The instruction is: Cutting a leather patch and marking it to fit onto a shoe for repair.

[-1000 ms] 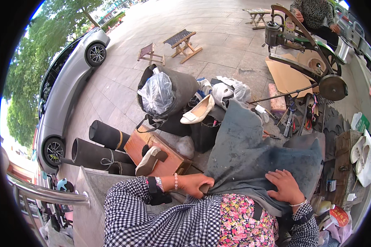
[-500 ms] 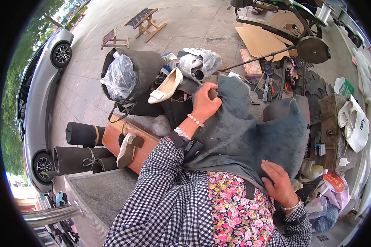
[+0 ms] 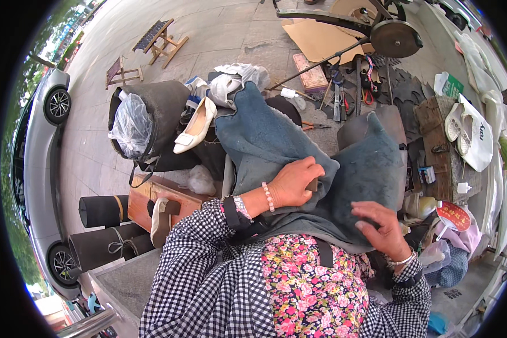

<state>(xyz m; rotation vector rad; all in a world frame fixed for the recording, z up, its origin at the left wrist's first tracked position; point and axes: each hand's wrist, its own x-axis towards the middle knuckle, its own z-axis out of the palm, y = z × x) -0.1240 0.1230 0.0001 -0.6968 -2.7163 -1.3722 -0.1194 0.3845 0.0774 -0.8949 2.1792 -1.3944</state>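
Note:
A worn blue-grey cloth [image 3: 276, 135] lies over my lap, its left part raised in a fold. My left hand [image 3: 292, 183] rests on it near the middle, fingers curled round a small brown block-like piece [image 3: 312, 185], mostly hidden by the fingers. My right hand [image 3: 380, 225] is at the cloth's right side, fingers stretched and apart with nothing in them. A cream pump [image 3: 196, 125] lies beyond the cloth at the left. Another shoe [image 3: 161, 222], light with a dark heel, rests beside an orange-brown wooden board [image 3: 146, 194].
Pliers and hand tools [image 3: 338, 96] lie on the ground ahead, near cardboard [image 3: 321, 42] and a machine's wheel [image 3: 397, 38]. A black bucket [image 3: 169, 110] holds a plastic bag. Dark rolls [image 3: 98, 242] lie left. A wooden box [image 3: 439, 135] stands right; two folding stools [image 3: 158, 42] stand far left.
My left hand has drawn back toward me and right with the small brown piece. The cloth's left part has shifted left into a fold. My right hand has lifted slightly; the view has turned.

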